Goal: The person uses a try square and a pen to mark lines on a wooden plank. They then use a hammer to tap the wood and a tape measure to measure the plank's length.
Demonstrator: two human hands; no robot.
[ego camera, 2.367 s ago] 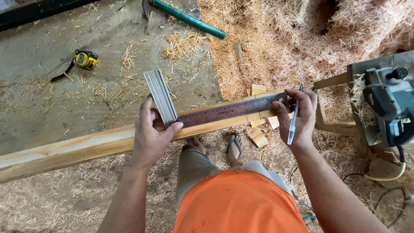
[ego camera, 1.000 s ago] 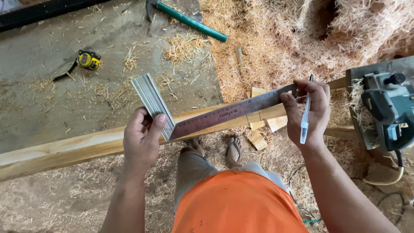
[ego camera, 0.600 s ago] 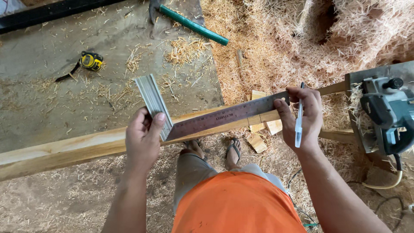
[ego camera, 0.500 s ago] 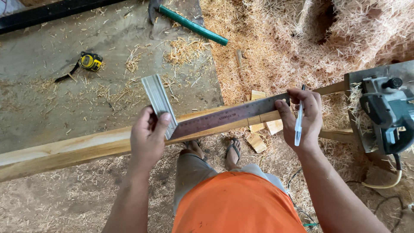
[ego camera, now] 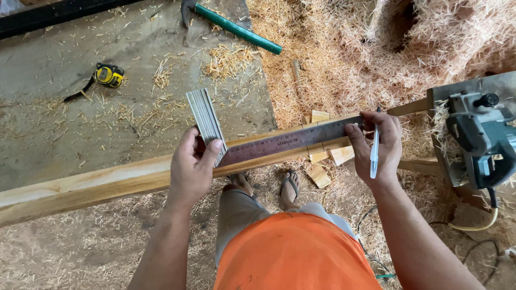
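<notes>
Square [ego camera: 258, 140] lies on the long wooden beam [ego camera: 97, 185], blade running along its top. Left hand [ego camera: 193, 169] grips the stock at the corner; since a second ago the stock is turned less askew, nearer square to the beam. Right hand [ego camera: 379, 145] presses the blade end, pen [ego camera: 374, 153] pinched between fingers, back down from its lifted position. Circular saw [ego camera: 478, 137] sits just right.

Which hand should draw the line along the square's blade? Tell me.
Right, probably. The right hand already holds the pen at the blade's far end, while the left hand pins the square at its corner against the plank.
</notes>
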